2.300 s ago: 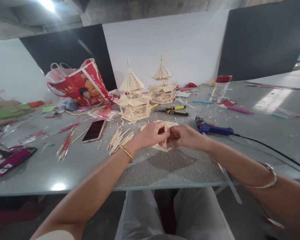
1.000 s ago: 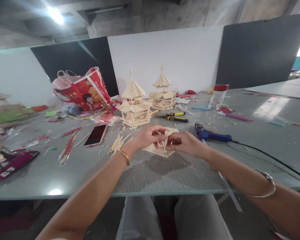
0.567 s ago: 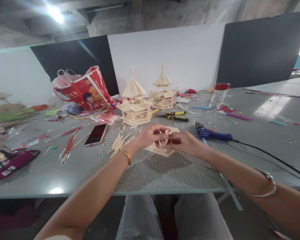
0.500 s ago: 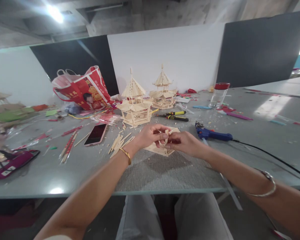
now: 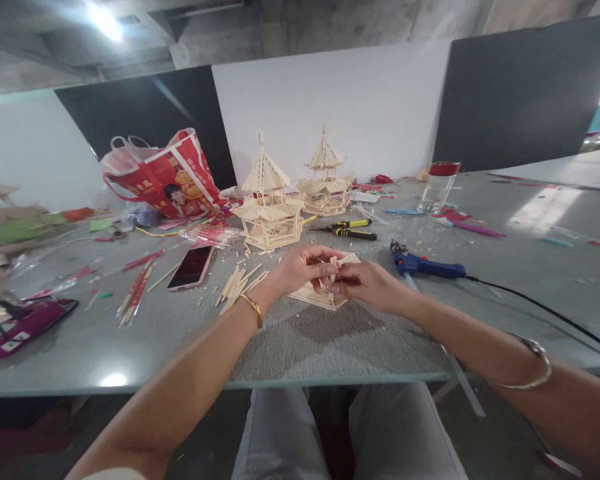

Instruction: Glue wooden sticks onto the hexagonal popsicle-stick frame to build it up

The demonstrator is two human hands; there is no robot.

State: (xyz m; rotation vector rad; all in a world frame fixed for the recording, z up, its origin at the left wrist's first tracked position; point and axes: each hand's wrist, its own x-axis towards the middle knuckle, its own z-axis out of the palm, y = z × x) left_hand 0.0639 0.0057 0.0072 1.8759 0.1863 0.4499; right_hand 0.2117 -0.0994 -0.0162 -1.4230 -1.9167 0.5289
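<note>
Both hands meet over a flat wooden-stick panel [image 5: 316, 297] lying near the table's front. My left hand [image 5: 307, 267], with a gold bracelet at the wrist, is closed in a pinch around short pale wooden sticks [image 5: 333, 263] that stand up from the panel. From the other side, my right hand [image 5: 363, 283] pinches the same sticks, fingertips close to the left ones. Fingers partly hide where the sticks join the panel. Loose wooden sticks [image 5: 237, 287] lie left of the panel. Two stick-built pagodas, a nearer one [image 5: 270, 220] and a farther one [image 5: 325, 177], stand behind my hands.
A blue glue gun [image 5: 430, 267] with a black cable lies right. Yellow-black pliers [image 5: 353, 230] rest before the pagodas. A phone [image 5: 191, 268], a red bag [image 5: 167, 180] and a purple pouch [image 5: 27, 327] are left. A red-lidded jar [image 5: 439, 190] stands back right.
My hands stay together at nearly the same place, still pinching the sticks. The view has shifted very slightly; nothing else has visibly moved.
</note>
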